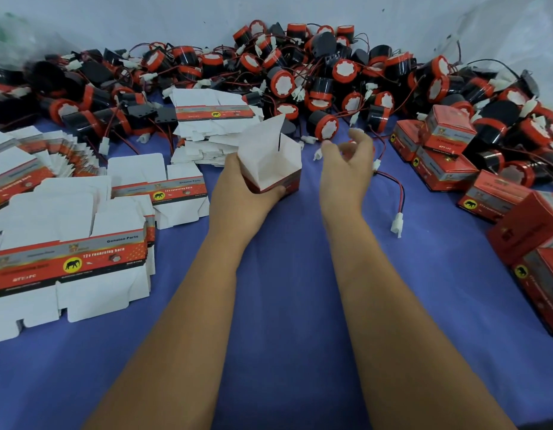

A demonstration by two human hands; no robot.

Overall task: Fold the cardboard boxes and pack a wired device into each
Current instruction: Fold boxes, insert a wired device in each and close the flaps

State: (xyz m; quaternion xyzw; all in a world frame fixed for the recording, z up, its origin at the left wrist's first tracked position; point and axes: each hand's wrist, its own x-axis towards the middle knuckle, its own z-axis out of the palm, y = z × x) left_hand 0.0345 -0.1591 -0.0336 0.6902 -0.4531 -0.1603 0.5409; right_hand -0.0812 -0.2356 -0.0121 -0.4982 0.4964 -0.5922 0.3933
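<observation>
A: Item one?
B: Box [270, 164], red card with white inside, top flaps up, gripped by the left hand [241, 184] above the blue cloth [284, 305].
A: Item two?
B: Horn [351, 152], mostly hidden; right hand [346, 166] curls around it, red-black wire [396, 187] trailing to a white plug [397, 226].

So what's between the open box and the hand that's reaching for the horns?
In the head view, only bare blue cloth lies between the open box, held by the left hand, and the right hand. A white plug sits just beyond the gap.
</observation>
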